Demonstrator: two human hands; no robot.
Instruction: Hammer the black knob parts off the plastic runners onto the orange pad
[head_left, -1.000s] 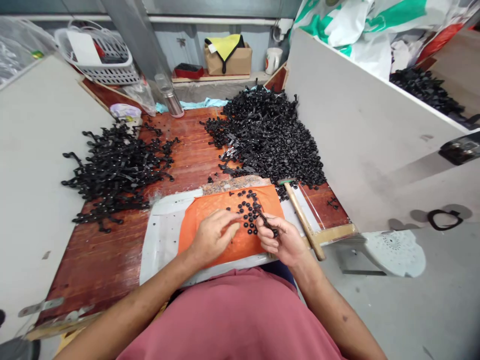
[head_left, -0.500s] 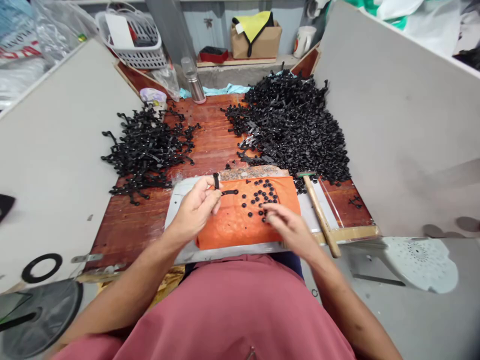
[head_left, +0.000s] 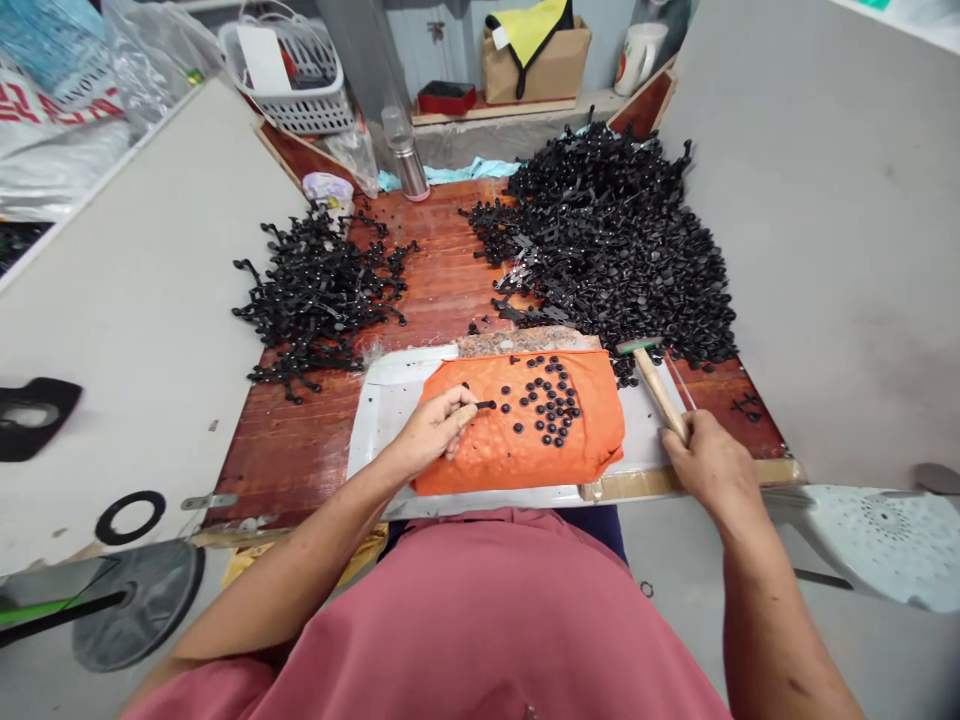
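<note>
Walled bench, hands at near edge

Bright, even indoor light with soft, faint shadows; focus is sharp at centre, while wide-angle distortion bends the edges.

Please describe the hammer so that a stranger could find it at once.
Start at the orange mat in front of the person. Just right of it lies the hammer, its handle in the right hand. It is the only pale wooden stick among black parts.
</note>
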